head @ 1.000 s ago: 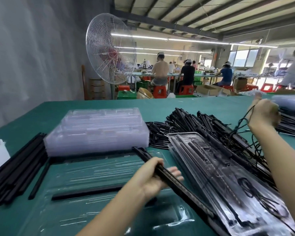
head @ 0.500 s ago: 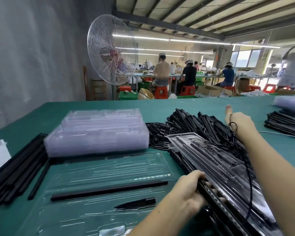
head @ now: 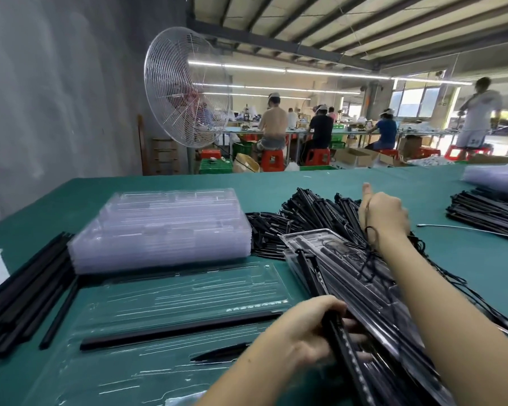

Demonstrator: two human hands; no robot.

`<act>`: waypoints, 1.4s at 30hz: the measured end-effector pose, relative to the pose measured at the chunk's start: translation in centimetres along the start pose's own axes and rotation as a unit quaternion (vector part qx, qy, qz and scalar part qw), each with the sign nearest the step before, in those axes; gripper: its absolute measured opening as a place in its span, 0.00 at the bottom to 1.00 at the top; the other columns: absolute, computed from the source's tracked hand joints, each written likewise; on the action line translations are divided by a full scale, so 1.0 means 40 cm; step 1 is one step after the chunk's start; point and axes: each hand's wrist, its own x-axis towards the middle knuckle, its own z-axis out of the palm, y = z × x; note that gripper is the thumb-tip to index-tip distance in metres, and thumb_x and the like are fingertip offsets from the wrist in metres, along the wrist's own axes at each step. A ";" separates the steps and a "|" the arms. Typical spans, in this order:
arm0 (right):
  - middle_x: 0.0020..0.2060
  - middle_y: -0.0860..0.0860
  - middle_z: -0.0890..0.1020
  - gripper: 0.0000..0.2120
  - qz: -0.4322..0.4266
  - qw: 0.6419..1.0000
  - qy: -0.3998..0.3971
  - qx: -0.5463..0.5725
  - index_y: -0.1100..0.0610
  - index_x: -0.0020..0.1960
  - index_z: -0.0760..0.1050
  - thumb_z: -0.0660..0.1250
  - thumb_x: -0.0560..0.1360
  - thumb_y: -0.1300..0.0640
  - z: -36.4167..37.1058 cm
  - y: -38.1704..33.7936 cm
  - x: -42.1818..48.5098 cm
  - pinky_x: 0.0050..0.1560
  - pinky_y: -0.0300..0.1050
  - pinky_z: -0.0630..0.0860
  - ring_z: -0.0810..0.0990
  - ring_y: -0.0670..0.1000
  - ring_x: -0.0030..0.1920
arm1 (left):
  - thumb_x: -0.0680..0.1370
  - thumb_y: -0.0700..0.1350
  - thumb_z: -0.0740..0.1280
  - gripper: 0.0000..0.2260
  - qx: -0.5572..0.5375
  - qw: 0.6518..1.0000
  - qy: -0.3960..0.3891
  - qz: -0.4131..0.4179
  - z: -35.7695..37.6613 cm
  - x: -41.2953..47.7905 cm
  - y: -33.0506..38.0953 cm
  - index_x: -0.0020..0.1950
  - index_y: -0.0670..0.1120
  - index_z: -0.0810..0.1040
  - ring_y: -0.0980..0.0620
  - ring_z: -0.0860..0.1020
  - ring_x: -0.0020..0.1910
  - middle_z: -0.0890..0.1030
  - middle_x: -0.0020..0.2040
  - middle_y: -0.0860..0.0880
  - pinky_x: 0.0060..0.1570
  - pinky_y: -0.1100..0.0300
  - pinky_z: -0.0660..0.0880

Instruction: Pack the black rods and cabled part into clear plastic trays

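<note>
left hand [head: 305, 332] gripping black rod [head: 355, 373], right hand [head: 384, 215] holding cable [head: 366, 265], clear tray [head: 188, 291] alongside

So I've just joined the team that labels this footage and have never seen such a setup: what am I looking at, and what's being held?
There is no machine here. A person is packing by hand, and the single picture comes from a camera worn on their head, looking down at a green table. The left hand grips a long black cabled part with its fingers curled. The right hand holds up a thin cable. Between them lies a filled tray. In front is an open tray holding one black rod. Behind it stands a stack of clear trays, with loose rods to the left.
</note>
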 end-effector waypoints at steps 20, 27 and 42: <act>0.47 0.61 0.81 0.11 -0.051 0.990 -0.035 -0.125 0.61 0.44 0.74 0.57 0.80 0.56 0.008 0.016 -0.090 0.38 0.46 0.69 0.79 0.61 0.46 | 0.75 0.38 0.69 0.16 0.190 0.925 0.207 0.255 -0.007 0.072 0.167 0.58 0.46 0.67 0.55 0.73 0.24 0.75 0.40 0.45 0.22 0.64 0.71; 0.43 0.60 0.78 0.14 -0.051 0.991 -0.059 -0.109 0.60 0.40 0.65 0.61 0.79 0.51 0.008 0.037 -0.069 0.39 0.46 0.68 0.77 0.61 0.47 | 0.78 0.41 0.66 0.07 0.301 0.887 0.239 0.256 -0.013 0.095 0.187 0.41 0.44 0.71 0.54 0.69 0.24 0.73 0.31 0.48 0.22 0.65 0.67; 0.27 0.56 0.71 0.03 0.084 0.871 -0.471 -0.113 0.63 0.42 0.75 0.65 0.74 0.64 -0.118 0.160 0.044 0.28 0.38 0.64 0.66 0.51 0.25 | 0.78 0.47 0.66 0.10 0.532 0.720 0.335 0.295 -0.031 0.028 0.289 0.46 0.42 0.69 0.53 0.68 0.28 0.69 0.33 0.49 0.22 0.63 0.62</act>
